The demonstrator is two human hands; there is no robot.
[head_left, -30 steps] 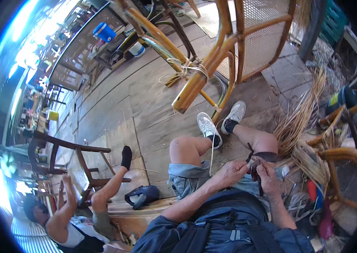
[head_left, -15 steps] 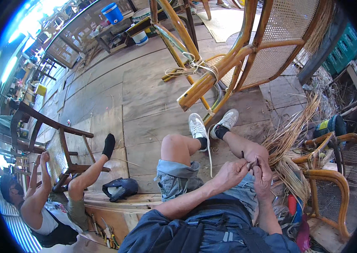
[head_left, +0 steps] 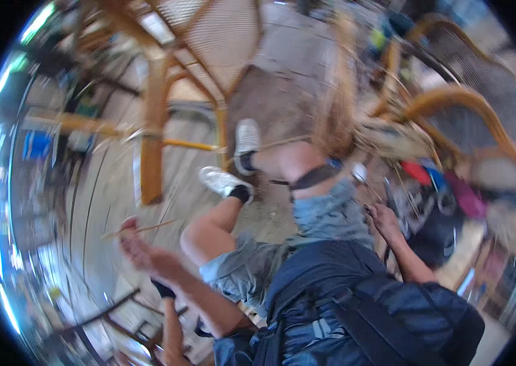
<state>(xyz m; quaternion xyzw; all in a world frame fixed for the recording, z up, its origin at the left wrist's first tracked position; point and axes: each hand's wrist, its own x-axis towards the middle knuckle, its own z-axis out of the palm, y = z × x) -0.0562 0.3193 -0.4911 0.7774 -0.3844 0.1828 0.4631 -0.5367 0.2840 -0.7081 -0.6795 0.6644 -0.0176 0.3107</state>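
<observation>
My left hand (head_left: 136, 249) is stretched out to the left, past my knee. Its fingers are closed on a thin pale cane strip (head_left: 159, 226) that sticks out on both sides; motion blurs its outline. My right hand (head_left: 383, 221) is low beside my right thigh, fingers curled; what it grips, if anything, is too smeared to name. Just beyond it shows a small white rounded thing (head_left: 359, 172). A dark band (head_left: 316, 175) lies across my right knee. Ahead of my feet, a rattan chair frame (head_left: 152, 140) with a woven panel (head_left: 218, 36) is tipped over.
To the right stand rattan chair parts (head_left: 465, 100) with woven mesh. A bundle of cane strands (head_left: 337, 91) hangs near them, and red and magenta items (head_left: 465, 194) lie below. At lower left, a co-worker's arm or leg (head_left: 172, 329) shows beside a dark chair (head_left: 102, 317).
My view has swung to the right. My hands, together over my right knee before, are now far apart: the left reaches out left with the strip, the right is down by my thigh.
</observation>
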